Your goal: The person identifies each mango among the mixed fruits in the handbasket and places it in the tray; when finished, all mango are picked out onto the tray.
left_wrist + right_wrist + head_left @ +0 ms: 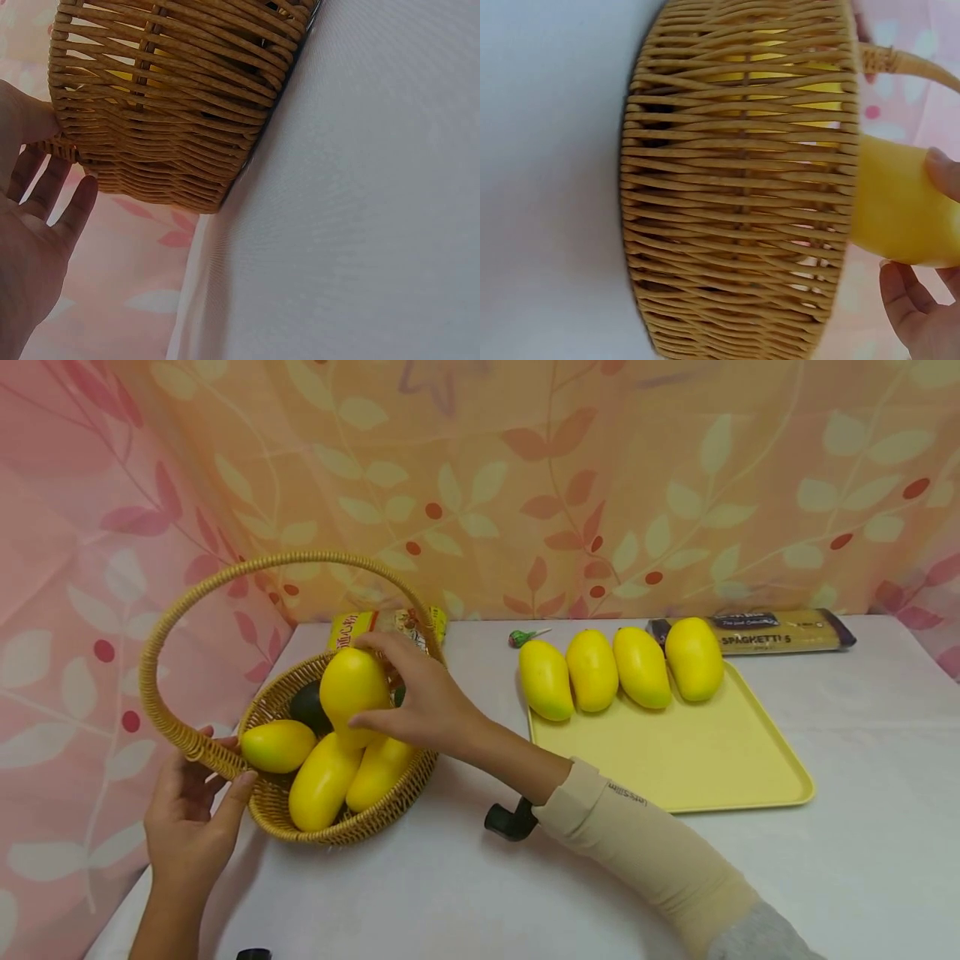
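My right hand [427,697] holds a yellow mango [352,687] over the wicker basket [337,837], thumb on the near side and fingers on the far side. The right wrist view shows this held mango [900,202] sticking up past the basket's rim. Below it in the basket lie several more mangoes [322,785], with a dark green rounded thing [307,706] behind them. At the basket's left side, my left hand [191,818] grips the rim by the foot of the tall handle [153,681]. The basket's woven wall [172,97] fills the upper part of the left wrist view.
Right of the basket, several mangoes [592,670] stand in a row along the back of a yellow tray [712,752]. Behind it lies a spaghetti pack [787,635]. A lollipop [520,638] lies left of the row. Behind the basket is a yellow food packet [351,628].
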Available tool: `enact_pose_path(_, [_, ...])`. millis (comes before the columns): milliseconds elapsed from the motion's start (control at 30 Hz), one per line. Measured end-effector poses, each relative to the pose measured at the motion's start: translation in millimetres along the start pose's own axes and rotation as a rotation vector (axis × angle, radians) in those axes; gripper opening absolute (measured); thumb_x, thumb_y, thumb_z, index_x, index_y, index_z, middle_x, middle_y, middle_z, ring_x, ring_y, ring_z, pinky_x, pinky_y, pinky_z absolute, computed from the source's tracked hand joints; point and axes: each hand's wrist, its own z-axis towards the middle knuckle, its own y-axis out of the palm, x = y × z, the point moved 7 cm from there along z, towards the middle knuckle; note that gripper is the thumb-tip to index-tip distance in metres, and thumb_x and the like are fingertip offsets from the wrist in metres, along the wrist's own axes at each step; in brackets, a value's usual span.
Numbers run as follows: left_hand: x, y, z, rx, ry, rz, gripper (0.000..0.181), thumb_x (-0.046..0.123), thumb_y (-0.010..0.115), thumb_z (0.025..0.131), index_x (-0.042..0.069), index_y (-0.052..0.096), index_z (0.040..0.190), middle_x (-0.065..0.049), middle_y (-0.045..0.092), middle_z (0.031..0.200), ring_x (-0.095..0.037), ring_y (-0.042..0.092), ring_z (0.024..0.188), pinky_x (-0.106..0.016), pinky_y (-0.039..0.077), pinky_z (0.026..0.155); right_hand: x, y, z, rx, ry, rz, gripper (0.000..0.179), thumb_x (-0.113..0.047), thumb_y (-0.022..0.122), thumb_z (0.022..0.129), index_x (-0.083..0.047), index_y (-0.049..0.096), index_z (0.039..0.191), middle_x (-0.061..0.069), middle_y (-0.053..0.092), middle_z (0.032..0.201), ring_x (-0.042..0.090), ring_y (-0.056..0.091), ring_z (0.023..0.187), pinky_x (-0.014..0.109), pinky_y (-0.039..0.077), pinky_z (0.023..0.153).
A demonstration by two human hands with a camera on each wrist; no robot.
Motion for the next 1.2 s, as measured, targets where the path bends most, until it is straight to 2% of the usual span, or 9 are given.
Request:
enact_pose_path(133, [1.8,0.2,0.2,-0.004,0.004,0.036,0.074,-0.036,0.06,0.072,-0.008,0.049,0.14,-0.015,0.063,0.118,-0.022,0.061,0.111,-0.019,0.049,0.096,-5.2,-9.7,-7.3,0.003,0.001,0.01,0.075,-0.015,0.089,0.078,-0.006,0.048,0.14,0.003,0.052,0.136,0.013,0.053,0.107,0.025,0.052,0.092])
enact_pose_path(233, [3.4,0.6,-0.2,-0.006,0.023,-0.007,0.073,-0.036,0.058,0.072,-0.01,0.049,0.139,-0.016,0.063,0.117,-0.023,0.061,0.11,-0.019,0.049,0.096,-8.5,-18.1,-13.7,0.004,-0.003,0.014,0.075,-0.014,0.089,0.077,-0.006,0.05,0.14,0.003,0.052,0.138,0.013,0.055,0.111,0.024,0.052,0.093])
enact_pose_path(333, [3.6,0.5,-0.6,-0.007,0.021,0.011,0.073,-0.036,0.059,0.073,-0.01,0.049,0.14,-0.016,0.063,0.117,-0.022,0.061,0.11,-0.019,0.049,0.096,-11.7,-27.6,-20.0,0.015,-0.016,0.017,0.075,-0.013,0.09,0.076,-0.006,0.051,0.139,0.003,0.054,0.136,0.014,0.057,0.109,0.026,0.053,0.092])
enact_pose_path(467, [2.7,-0.3,-0.6,-0.01,-0.004,0.091,0.074,-0.034,0.061,0.074,-0.006,0.049,0.141,-0.015,0.063,0.118,-0.021,0.061,0.111,-0.018,0.049,0.096,-15.5,-38.6,-27.5,0.03,-0.026,0.026,0.075,-0.012,0.09,0.075,-0.006,0.052,0.139,0.003,0.056,0.132,0.015,0.059,0.103,0.032,0.056,0.089])
enact_pose_path(733, [1.6,-0.1,-0.5,-0.003,-0.008,-0.002,0.072,-0.035,0.059,0.074,-0.009,0.049,0.14,-0.018,0.062,0.118,-0.023,0.061,0.11,-0.019,0.049,0.096,-13.3,-52.3,-41.3,0.046,0.025,0.088,0.073,-0.011,0.091,0.073,-0.003,0.053,0.135,0.003,0.058,0.13,0.017,0.064,0.101,0.031,0.057,0.087])
enact_pose_path(833, [1.4,-0.4,-1.1,-0.003,-0.019,0.012,0.073,-0.035,0.059,0.074,-0.008,0.049,0.141,-0.016,0.062,0.118,-0.022,0.061,0.11,-0.019,0.049,0.096,-12.0,-57.8,-47.1,0.043,0.046,0.1,0.072,-0.01,0.091,0.073,-0.002,0.054,0.135,0.003,0.058,0.13,0.017,0.064,0.102,0.032,0.057,0.086])
enact_pose_path(933, [0.0,-0.7,-0.8,-0.006,-0.029,0.054,0.074,-0.034,0.061,0.074,-0.006,0.049,0.142,-0.015,0.062,0.118,-0.022,0.061,0.111,-0.019,0.049,0.096,-8.1,-65.2,-54.5,0.025,0.092,0.101,0.072,-0.01,0.091,0.074,-0.003,0.054,0.135,0.003,0.058,0.131,0.019,0.065,0.101,0.033,0.057,0.085])
enact_pose_path(1067, [-0.2,-0.3,-0.3,-0.01,-0.016,0.082,0.074,-0.034,0.062,0.074,-0.006,0.049,0.142,-0.019,0.062,0.118,-0.022,0.061,0.111,-0.019,0.049,0.096,5.3,-77.6,-65.4,-0.023,0.199,0.066,0.072,-0.015,0.089,0.076,-0.005,0.053,0.138,0.001,0.058,0.131,0.019,0.065,0.099,0.034,0.058,0.085])
enact_pose_path(1200, [1.2,-0.3,-0.1,-0.009,-0.008,0.057,0.074,-0.034,0.061,0.074,-0.007,0.049,0.141,-0.019,0.062,0.118,-0.022,0.061,0.11,-0.019,0.049,0.096,23.1,-91.0,-79.5,-0.094,0.321,-0.008,0.074,-0.024,0.087,0.079,-0.007,0.052,0.142,0.002,0.057,0.133,0.021,0.064,0.098,0.038,0.058,0.086])
